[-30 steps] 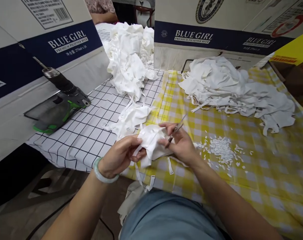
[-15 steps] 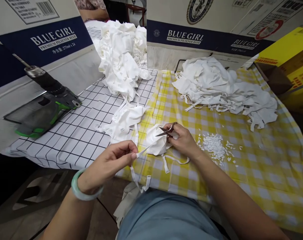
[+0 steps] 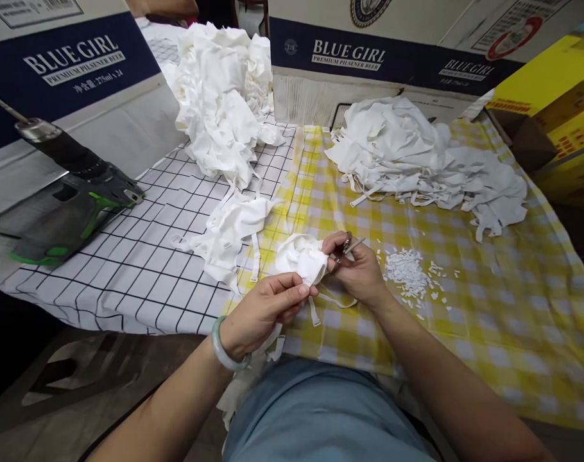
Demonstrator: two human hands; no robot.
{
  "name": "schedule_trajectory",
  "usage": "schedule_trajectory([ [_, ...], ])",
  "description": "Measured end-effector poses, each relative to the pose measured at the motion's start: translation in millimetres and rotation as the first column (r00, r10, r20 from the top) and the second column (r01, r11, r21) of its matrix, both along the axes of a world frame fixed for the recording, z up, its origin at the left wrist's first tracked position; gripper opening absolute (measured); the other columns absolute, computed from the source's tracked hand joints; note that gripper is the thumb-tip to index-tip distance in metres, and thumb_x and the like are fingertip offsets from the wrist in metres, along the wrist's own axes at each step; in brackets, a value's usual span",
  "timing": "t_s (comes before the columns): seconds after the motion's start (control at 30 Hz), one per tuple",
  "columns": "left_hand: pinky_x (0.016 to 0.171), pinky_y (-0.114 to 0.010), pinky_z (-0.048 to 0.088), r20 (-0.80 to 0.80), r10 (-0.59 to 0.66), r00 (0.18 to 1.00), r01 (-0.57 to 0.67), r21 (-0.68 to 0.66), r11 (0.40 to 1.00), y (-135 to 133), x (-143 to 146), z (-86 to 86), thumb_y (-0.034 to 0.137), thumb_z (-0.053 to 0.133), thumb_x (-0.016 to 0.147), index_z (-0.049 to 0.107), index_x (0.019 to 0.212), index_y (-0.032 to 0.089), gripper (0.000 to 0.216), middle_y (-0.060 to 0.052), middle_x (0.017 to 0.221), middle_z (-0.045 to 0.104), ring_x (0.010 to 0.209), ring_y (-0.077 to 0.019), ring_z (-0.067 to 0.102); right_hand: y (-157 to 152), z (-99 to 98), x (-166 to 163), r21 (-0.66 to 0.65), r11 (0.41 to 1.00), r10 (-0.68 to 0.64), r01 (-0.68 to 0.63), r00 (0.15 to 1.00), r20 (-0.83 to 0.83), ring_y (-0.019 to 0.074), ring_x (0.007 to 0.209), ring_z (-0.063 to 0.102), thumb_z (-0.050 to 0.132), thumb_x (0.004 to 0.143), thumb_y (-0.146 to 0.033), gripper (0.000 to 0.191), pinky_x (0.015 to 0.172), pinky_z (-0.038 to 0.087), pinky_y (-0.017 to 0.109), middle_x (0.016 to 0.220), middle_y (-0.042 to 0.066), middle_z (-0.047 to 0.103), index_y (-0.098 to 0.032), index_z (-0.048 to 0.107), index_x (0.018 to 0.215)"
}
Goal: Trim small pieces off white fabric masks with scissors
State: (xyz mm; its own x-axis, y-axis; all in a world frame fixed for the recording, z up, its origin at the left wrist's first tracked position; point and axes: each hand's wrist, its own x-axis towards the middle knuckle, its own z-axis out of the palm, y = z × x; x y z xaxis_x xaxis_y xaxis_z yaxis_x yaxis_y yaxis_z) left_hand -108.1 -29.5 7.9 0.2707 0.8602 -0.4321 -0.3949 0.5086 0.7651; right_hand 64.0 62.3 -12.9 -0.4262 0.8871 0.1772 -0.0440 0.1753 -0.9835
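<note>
A white cloth piece (image 3: 299, 255) with thin straps ending in small clips is bunched between my hands, low over the yellow checked cloth. My left hand (image 3: 273, 298), a pale green bangle at its wrist, is closed, thumb and fingers pinching the cloth's lower edge. Closed around small scissors (image 3: 350, 249), my right hand (image 3: 359, 273) has its fingertips against the cloth's right side. The blades point up and right, away from the cloth. One clipped strap (image 3: 314, 312) hangs below my left fingers. Another similar white piece (image 3: 237, 231) lies to the left.
White cloth piles (image 3: 224, 109) stand at the back left and back right (image 3: 393, 147). Small white snippets (image 3: 407, 273) lie right of my right hand. A drill (image 3: 75, 167) rests at left. A beer carton (image 3: 321, 90) stands behind, and a person's arm (image 3: 164, 8) shows at the back.
My left hand has moved right from the strap it pinched to the cloth's edge, close to my right hand. The scissors have swung from pointing left to pointing up and right.
</note>
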Motion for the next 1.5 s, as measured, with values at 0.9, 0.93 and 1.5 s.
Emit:
schedule_trajectory([
  [0.9,0.102,-0.034,0.042,-0.204,0.267,0.942,-0.134,0.502,0.854,8.6,15.1,16.2,0.025,0.051,0.096,0.07,0.074,0.019,0.029,-0.01,0.112,0.062,0.129,-0.0252,0.047,-25.6,21.4,21.0,-0.511,0.835,0.268,-0.204,0.962,0.053,0.0111,0.067,0.055,0.066,0.084,-0.052,0.036,0.059,0.045,0.022,0.082,0.0,0.062,-0.019,0.059,0.098],
  [0.93,0.108,-0.036,0.038,-0.223,0.199,0.954,-0.064,0.498,0.865,11.5,12.3,18.6,0.024,0.053,0.095,0.071,0.073,0.018,0.029,-0.01,0.115,0.064,0.135,-0.0267,0.044,-24.1,21.6,20.6,-0.547,0.776,0.358,-0.314,0.933,-0.028,0.0097,0.06,0.054,0.067,0.082,-0.054,0.039,0.053,0.043,0.02,0.076,0.0,0.063,-0.018,0.059,0.095],
  [1.5,0.112,-0.038,0.035,-0.402,0.299,0.865,0.0,0.597,0.802,21.1,25.2,17.0,0.024,0.052,0.097,0.074,0.088,0.021,0.024,-0.008,0.134,0.055,0.135,-0.0234,0.043,-33.7,18.3,21.0,-0.473,0.881,-0.093,0.021,0.987,-0.131,0.0144,0.093,0.059,0.088,0.061,-0.029,0.052,0.076,0.051,0.025,0.11,0.0,0.055,-0.025,0.045,0.089],
])
